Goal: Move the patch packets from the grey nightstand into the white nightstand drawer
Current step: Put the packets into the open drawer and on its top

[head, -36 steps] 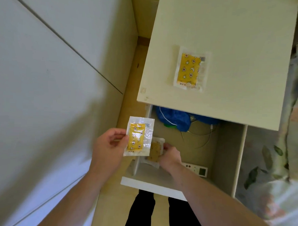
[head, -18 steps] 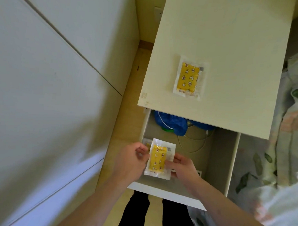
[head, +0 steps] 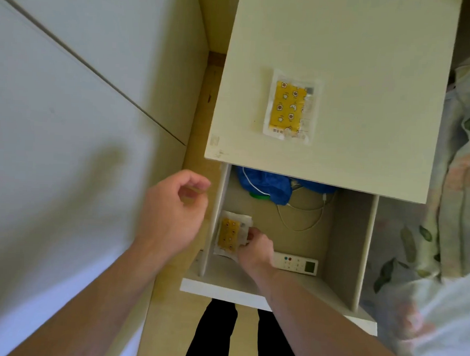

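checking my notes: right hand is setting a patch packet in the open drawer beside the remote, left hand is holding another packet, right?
Not quite. The head view shows the left hand loosely curled and empty, outside the drawer. The rest stands: the right hand is on a patch packet in the drawer, beside the remote.

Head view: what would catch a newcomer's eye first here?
The yellow patch packet lying alone on the nightstand top. Below it, in the open drawer, the right hand holds another packet by the left wall, while the left hand hovers outside, loosely curled.
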Motion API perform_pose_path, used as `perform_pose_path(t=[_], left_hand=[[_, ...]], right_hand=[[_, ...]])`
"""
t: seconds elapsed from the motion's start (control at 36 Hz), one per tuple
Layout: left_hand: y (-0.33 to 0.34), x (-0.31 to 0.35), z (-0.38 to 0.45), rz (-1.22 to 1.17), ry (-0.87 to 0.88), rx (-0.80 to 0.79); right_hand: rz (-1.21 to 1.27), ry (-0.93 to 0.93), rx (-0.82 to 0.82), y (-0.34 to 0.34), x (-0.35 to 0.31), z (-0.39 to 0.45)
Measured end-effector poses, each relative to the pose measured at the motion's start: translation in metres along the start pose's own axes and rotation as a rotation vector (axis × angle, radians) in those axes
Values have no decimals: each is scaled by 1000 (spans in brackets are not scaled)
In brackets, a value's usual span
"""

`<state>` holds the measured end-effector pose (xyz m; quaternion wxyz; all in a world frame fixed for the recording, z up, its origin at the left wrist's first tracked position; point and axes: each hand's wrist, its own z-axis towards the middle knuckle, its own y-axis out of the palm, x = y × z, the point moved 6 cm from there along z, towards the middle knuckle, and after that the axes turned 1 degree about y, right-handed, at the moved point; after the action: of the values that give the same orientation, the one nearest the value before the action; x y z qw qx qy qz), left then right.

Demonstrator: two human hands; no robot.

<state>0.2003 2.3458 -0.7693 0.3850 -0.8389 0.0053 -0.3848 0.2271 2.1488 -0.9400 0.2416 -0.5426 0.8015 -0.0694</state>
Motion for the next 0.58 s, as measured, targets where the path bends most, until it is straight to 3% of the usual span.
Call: perform_pose_path(t=[0.19,0.36,0.5,0.58], left_hand=[[-7,103,16,-29,384,124],[38,148,54,294,580,-56],[80,125,73,620,555,-329],[84,110,68,645,599,-292]], right_hand=[[18,-15,-11,-38,4,-22],[41,-147,48,-90,6,-34],[208,-185,98,-140,4,-48],[291,-199,89,-157,4,-50]])
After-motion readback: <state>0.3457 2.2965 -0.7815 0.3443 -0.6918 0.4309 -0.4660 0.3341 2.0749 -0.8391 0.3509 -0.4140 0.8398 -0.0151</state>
